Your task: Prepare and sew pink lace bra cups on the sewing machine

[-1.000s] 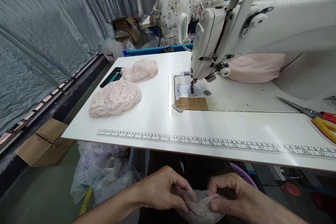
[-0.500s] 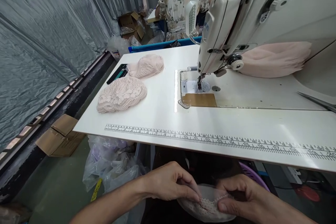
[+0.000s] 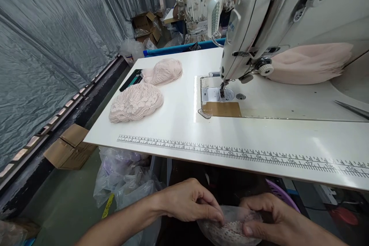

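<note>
Two hands pinch a pale lace cup below the counter's front edge

At far left two lace cup stacks (image 3: 136,102) and (image 3: 163,71) lie on the white counter (image 3: 178,127); lower down, the left hand (image 3: 188,201) has its grip closed on the lace cup (image 3: 230,227), thumb and fingers pinching its scalloped edge. The right hand (image 3: 266,215) pinches the same edge, just beside the left. Above right stands the sewing machine (image 3: 259,19), pink fabric (image 3: 308,63) under its arm
</note>
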{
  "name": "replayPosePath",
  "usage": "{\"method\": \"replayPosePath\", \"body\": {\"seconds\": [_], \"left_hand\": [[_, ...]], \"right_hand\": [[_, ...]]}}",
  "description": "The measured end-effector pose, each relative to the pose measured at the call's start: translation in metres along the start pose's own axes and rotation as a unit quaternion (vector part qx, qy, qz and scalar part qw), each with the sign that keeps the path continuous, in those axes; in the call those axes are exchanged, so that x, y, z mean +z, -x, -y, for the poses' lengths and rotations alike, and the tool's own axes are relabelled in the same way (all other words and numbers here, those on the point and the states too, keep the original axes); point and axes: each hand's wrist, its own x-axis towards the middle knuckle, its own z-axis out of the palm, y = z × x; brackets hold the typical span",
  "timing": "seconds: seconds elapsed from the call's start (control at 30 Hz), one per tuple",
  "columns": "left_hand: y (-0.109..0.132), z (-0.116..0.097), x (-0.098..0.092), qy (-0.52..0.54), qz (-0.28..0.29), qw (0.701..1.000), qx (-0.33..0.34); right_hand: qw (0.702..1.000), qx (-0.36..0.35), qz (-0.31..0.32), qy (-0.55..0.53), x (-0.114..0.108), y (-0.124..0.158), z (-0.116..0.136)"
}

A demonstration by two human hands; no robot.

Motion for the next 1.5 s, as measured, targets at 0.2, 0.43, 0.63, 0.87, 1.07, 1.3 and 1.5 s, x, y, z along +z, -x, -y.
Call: {"method": "replayPosePath", "body": {"seconds": [0.2, 0.43, 0.63, 0.87, 1.07, 1.3, 1.5], "left_hand": [[0.004, 0.006, -0.004, 0.022, 0.01, 0.999, -0.027], [0.005, 0.009, -0.008, 0.047, 0.024, 0.998, -0.023], [0.006, 0.015, -0.008, 0.061, 0.036, 0.997, -0.034], [0.009, 0.019, -0.009, 0.099, 0.044, 0.994, -0.034], [0.01, 0.016, -0.011, 0.096, 0.044, 0.994, -0.028], [0.016, 0.027, -0.014, 0.116, 0.056, 0.992, -0.017], [0.004, 0.026, -0.003, 0.108, 0.036, 0.993, -0.028]], "right_hand": [[1.0, 0.011, -0.006, -0.011, -0.002, -0.001, 0.002], [0.999, 0.02, 0.006, -0.036, -0.007, 0.003, -0.001], [0.997, 0.02, 0.011, -0.074, -0.011, 0.003, -0.008], [0.998, 0.01, -0.033, -0.055, -0.009, 0.005, -0.013], [0.997, 0.042, -0.037, -0.055, -0.005, 0.005, -0.007], [0.999, 0.035, 0.012, -0.014, -0.004, 0.001, -0.011], [0.999, 0.012, 0.034, -0.015, 0.001, -0.006, -0.006]]}}
